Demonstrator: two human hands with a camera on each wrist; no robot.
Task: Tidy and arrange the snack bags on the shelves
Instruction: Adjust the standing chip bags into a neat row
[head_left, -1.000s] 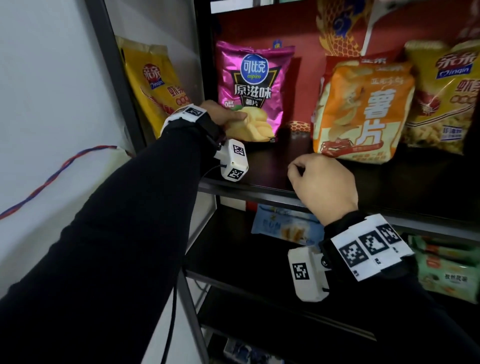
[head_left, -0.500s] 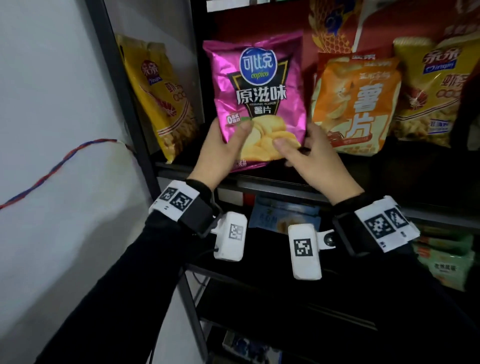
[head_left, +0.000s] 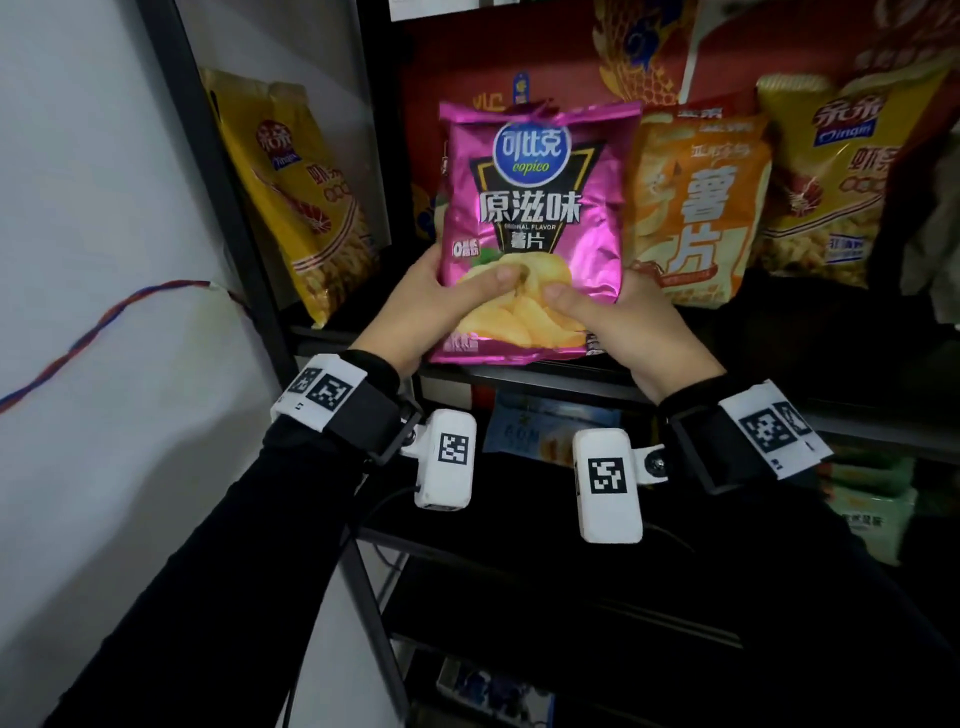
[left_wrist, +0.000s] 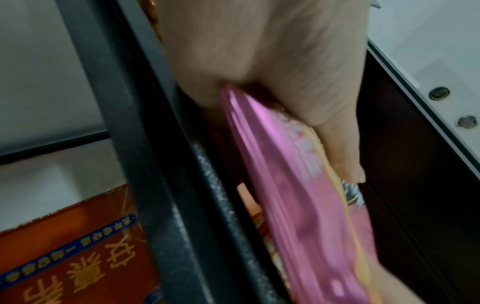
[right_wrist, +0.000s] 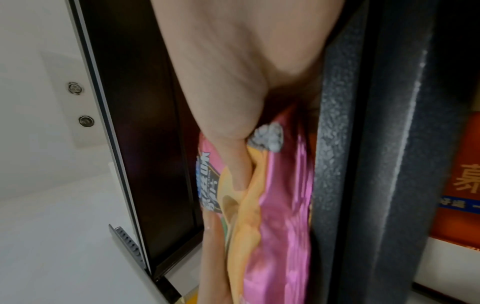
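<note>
"Holding the pink chip bag (head_left: 530, 228) by its bottom corners, were they?"

"Yes. The left hand (head_left: 431, 306) gripped the lower left corner and the right hand (head_left: 628, 322) the lower right, each thumb pressed on the printed front and the other fingers curled behind. The wrist views showed the same: the bag's edge pinched between thumb and palm on both sides."

"And where was the bag?"

"Out in front of the upper shelf (head_left: 524, 371), its bottom hem level with the front edge. Whether it touched the edge, I could not tell. It stood between the yellow bag (head_left: 301, 208) leaning at the left end and the orange bag (head_left: 696, 208) on the right, overlapping the orange one from the front."

"How did it sit?"

"Upright, long axis vertical, the crimped top seal up, the front facing the person, only slightly tilted."

"So what would have made the step go well?"

"In my judgement, keeping the grip low and light so the chips were not crushed, setting the bottom hem flat on the shelf in the gap, then leaning the back against the red panel (head_left: 467, 78) behind. I would have kept it clear of the orange bag, since a nudge could topple that one."
</note>
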